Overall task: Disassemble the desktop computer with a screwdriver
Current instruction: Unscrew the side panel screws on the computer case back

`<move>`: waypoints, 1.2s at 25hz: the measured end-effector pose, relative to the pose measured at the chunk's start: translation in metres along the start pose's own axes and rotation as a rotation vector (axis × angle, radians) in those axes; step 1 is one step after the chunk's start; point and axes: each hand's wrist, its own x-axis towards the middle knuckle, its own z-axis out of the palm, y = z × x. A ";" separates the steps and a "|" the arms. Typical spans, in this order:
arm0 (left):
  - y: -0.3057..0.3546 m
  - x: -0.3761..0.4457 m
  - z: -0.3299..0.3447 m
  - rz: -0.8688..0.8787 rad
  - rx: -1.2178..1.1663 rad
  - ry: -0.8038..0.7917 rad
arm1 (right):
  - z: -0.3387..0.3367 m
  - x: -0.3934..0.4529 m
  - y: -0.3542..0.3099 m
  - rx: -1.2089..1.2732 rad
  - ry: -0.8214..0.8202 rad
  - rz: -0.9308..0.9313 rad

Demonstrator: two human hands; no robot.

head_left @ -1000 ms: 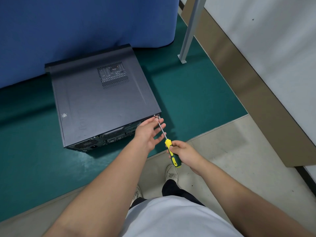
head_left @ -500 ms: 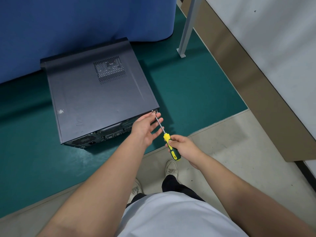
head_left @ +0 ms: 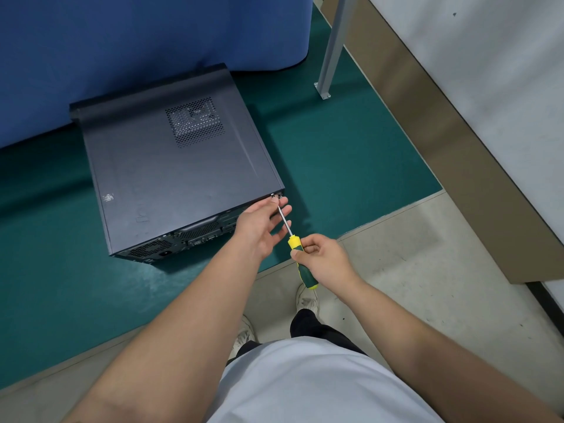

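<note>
Nearest the camera is a pale grey shirt (head_left: 305,383), smooth cloth, with dark trousers (head_left: 308,326) below and two worn white shoes (head_left: 307,300) on a speckled beige floor (head_left: 412,270). Both bare forearms reach forward from the bottom corners.

The right hand (head_left: 323,257) curls its fingers and thumb round the screwdriver (head_left: 300,261), gripping the upper handle; the handle is glossy plastic, yellow at the collar and butt, dark green between. The thin bright steel shaft slants up and left, and its tip meets a small silver screw (head_left: 272,195) at the near right top corner of the computer's rear face.

The left hand (head_left: 262,227) is loose and spread, palm turned right, fingers extended; the fingertips lie against the shaft just below the screw, holding nothing closed.

The computer (head_left: 171,172) lies flat on a matte teal mat (head_left: 335,154), rear panel toward the person. It is a boxy case of dark grey sheet metal, slightly scuffed, with a perforated square vent (head_left: 195,122) in its top panel. The rear shows dark ports and mesh grilles.

Beyond it hangs a blue fabric screen (head_left: 137,41). To the right stands a grey metal post (head_left: 334,44) with a bolted foot plate, then a tan baseboard (head_left: 442,132) under a white wall (head_left: 503,71).
</note>
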 end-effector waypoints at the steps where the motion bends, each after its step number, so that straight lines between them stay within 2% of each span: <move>1: 0.000 -0.001 -0.001 0.008 0.004 -0.006 | 0.003 -0.002 0.000 -0.044 0.043 -0.027; 4: -0.003 -0.006 -0.001 0.053 0.046 0.016 | 0.010 -0.007 -0.003 -0.201 0.150 -0.093; 9: -0.015 -0.009 0.008 0.141 0.163 0.168 | 0.017 -0.012 -0.005 -0.567 0.299 -0.219; 11: -0.014 -0.006 0.008 0.164 0.190 0.169 | 0.015 -0.011 -0.002 -0.554 0.305 -0.257; 13: -0.013 -0.005 0.007 0.175 0.214 0.159 | 0.010 -0.008 0.002 -0.290 0.158 -0.154; 16: -0.011 -0.006 0.006 0.160 0.215 0.158 | 0.002 -0.015 0.005 0.467 -0.305 0.240; 17: -0.010 -0.005 0.005 0.159 0.214 0.155 | 0.001 -0.017 0.007 0.628 -0.401 0.316; 19: -0.009 -0.007 0.005 0.153 0.209 0.150 | -0.002 -0.018 0.011 0.756 -0.446 0.379; 23: -0.010 -0.010 0.005 0.164 0.211 0.116 | 0.001 -0.015 0.008 0.636 -0.262 0.274; 26: -0.014 -0.012 0.006 0.172 0.179 0.094 | 0.012 -0.016 0.004 0.469 -0.057 0.179; 28: -0.018 -0.013 0.007 0.185 0.252 0.128 | 0.021 -0.016 0.002 0.325 0.084 0.133; 30: -0.020 -0.014 0.007 0.161 0.293 0.164 | 0.024 -0.016 0.001 0.272 0.118 0.118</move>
